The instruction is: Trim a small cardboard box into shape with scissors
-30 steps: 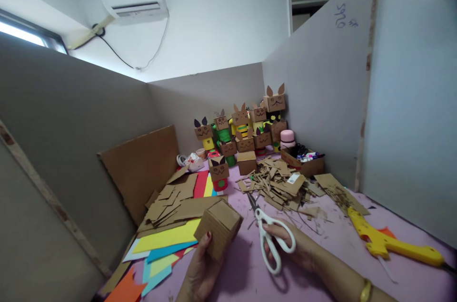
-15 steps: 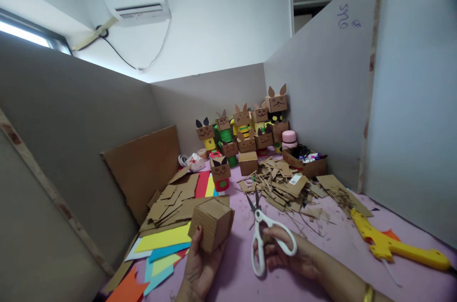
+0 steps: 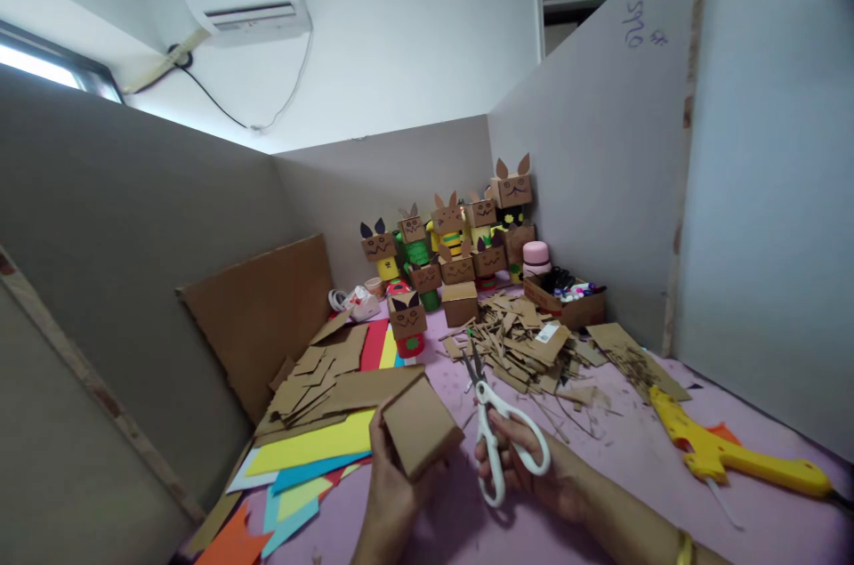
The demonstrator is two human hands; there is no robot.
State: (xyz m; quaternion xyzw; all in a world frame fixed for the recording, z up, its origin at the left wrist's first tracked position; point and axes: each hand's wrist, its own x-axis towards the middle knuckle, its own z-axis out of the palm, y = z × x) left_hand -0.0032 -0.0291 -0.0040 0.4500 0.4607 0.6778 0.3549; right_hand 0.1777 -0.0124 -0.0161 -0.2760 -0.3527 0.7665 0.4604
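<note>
My left hand (image 3: 390,494) is closed round a small brown cardboard box (image 3: 420,424), held tilted just above the pink table (image 3: 620,476). My right hand (image 3: 534,472) has its fingers through the white handles of a pair of scissors (image 3: 495,423). The blades point away from me and are slightly apart. Box and scissors are a short gap apart, not touching.
Coloured paper sheets (image 3: 310,454) and cardboard pieces (image 3: 320,374) lie to the left. A heap of cardboard scraps (image 3: 527,347) sits ahead. A yellow glue gun (image 3: 724,449) lies at the right. Cardboard figures (image 3: 460,231) and a box of markers (image 3: 567,294) stand at the back. Partition walls enclose the table.
My left hand has turned the cardboard box, so a flat face now shows on top. The scissors have shifted slightly in my right hand.
</note>
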